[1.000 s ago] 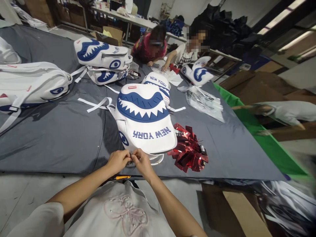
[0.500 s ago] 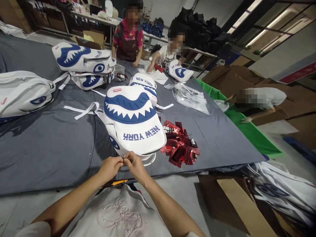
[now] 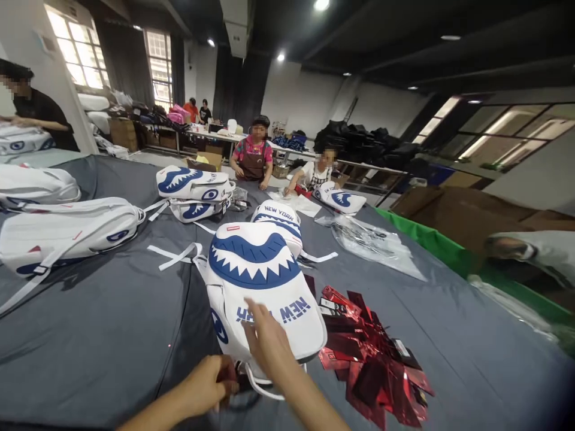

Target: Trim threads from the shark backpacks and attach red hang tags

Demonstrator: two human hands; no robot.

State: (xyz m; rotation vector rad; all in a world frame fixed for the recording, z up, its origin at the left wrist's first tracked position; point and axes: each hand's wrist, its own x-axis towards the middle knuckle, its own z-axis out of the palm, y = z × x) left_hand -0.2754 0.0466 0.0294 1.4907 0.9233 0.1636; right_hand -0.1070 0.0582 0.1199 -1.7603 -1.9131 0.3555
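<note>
A white backpack (image 3: 263, 287) with a blue shark mouth and "NEW YORK" lettering lies on the grey-covered table (image 3: 112, 335) in front of me. My right hand (image 3: 268, 342) rests flat on its near end, fingers spread over the lettering. My left hand (image 3: 210, 383) is closed at the bag's near edge beside a white loop handle (image 3: 265, 388); what it pinches is hidden. A pile of shiny red hang tags (image 3: 368, 353) lies just right of the bag.
More white shark backpacks (image 3: 193, 185) lie at left and behind. Clear plastic bags (image 3: 372, 242) sit at right, by a green cloth edge (image 3: 431, 242). Two people (image 3: 254, 155) work at the table's far end; another person (image 3: 31, 108) stands far left.
The camera has tilted up, showing the room. My right hand left my left hand and moved forward onto the backpack; the left hand stays closed at the bag's near edge.
</note>
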